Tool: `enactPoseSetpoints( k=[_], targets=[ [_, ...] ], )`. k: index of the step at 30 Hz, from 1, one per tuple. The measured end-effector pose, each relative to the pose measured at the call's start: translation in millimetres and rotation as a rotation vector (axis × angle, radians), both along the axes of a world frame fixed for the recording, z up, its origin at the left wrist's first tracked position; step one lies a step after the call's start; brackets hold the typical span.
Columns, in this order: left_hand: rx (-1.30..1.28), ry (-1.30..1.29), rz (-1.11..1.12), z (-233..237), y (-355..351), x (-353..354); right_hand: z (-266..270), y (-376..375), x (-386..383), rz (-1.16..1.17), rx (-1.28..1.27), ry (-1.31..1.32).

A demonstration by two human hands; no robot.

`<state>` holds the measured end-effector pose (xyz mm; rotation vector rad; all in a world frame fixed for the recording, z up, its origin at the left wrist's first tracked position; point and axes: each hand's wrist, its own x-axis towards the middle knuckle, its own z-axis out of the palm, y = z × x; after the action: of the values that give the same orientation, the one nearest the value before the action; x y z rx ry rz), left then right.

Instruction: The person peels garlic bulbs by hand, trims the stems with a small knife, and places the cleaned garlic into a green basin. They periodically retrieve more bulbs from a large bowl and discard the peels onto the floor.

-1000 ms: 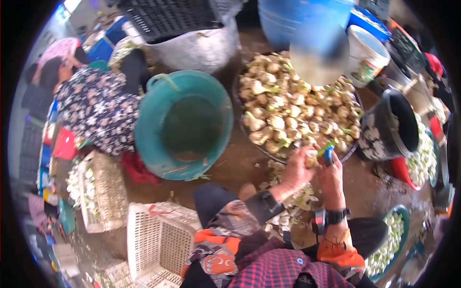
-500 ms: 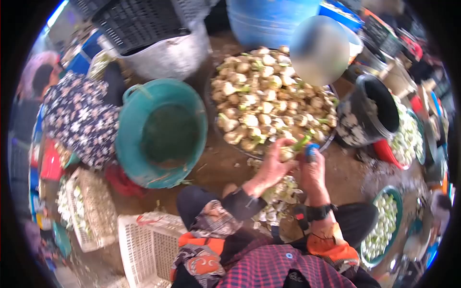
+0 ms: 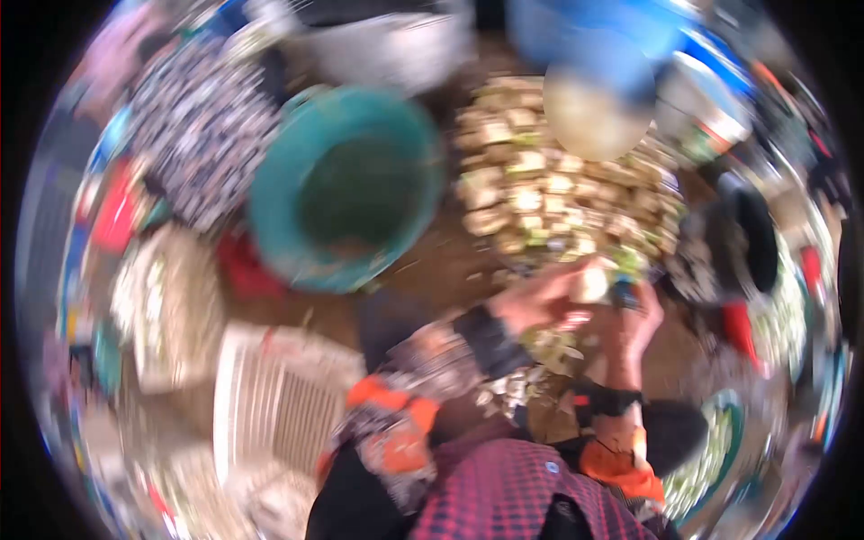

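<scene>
A pale onion (image 3: 592,284) with a green stalk sits in the fingers of my left hand (image 3: 540,299), which is closed around it. Close on its right is my right hand (image 3: 637,322), fingers curled in, with something blue (image 3: 623,292) at the thumb. Motion blur hides whether that hand grips a blade or anything else. Both hands are at the near edge of a broad heap of brownish onions (image 3: 531,202). Below them, loose papery peelings (image 3: 544,364) lie on the ground between my knees.
A green tub (image 3: 270,211) stands left of the heap. Nearer are a white plastic crate (image 3: 236,396) and a pale basket (image 3: 180,297). A dark bucket (image 3: 760,238) is at right, a basin of peeled onions (image 3: 706,468) below. Behind the tub is a person in patterned clothing (image 3: 202,130).
The whole view has shifted, with the surroundings lower-right to upper-right and blurred. The onion has turned so its pale bulb shows more; both hands stay close together.
</scene>
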<state>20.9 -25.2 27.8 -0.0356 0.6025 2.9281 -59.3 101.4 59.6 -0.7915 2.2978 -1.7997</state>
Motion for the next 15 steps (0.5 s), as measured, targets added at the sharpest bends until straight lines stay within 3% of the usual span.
enactPoseSetpoints(
  k=[2, 3, 4, 5, 6, 8, 9, 12, 13, 14, 15],
  targets=[
    [-0.086, -0.094, -0.113, -6, 0, -8, -16, -3, -4, 0.006, -0.294, -0.325],
    [-0.114, -0.078, -0.049, -13, 5, -14, -34, 3, -16, -0.064, -0.229, -0.282],
    [-0.177, -0.166, 0.027, -9, 6, -15, -49, 12, -35, -0.024, -0.063, 0.003],
    [-0.255, -0.301, 0.162, 2, 12, -14, -59, 14, -49, -0.048, -0.096, -0.129],
    [-0.457, -0.363, 0.369, -2, 17, -7, -48, 9, -43, -0.056, 0.018, 0.000],
    [-0.764, -0.533, 0.499, -10, 23, -18, -45, 9, -51, -0.056, 0.166, 0.306],
    [-0.815, -0.484, 0.496, 8, 28, -5, -31, 5, -37, -0.093, 0.392, 0.459],
    [-0.775, -0.528, 0.553, 12, 49, -8, -48, 6, -24, 0.049, 0.049, 0.163],
    [-0.711, -0.533, 0.574, 11, 52, -8, -45, 2, -13, 0.037, 0.032, 0.156],
    [-0.530, -0.356, 0.591, 10, 40, 0, -57, 5, -22, 0.173, -0.017, -0.004],
    [-0.600, -0.399, 0.631, 8, 33, -1, -74, 9, -28, 0.185, 0.026, -0.060]
  ],
)
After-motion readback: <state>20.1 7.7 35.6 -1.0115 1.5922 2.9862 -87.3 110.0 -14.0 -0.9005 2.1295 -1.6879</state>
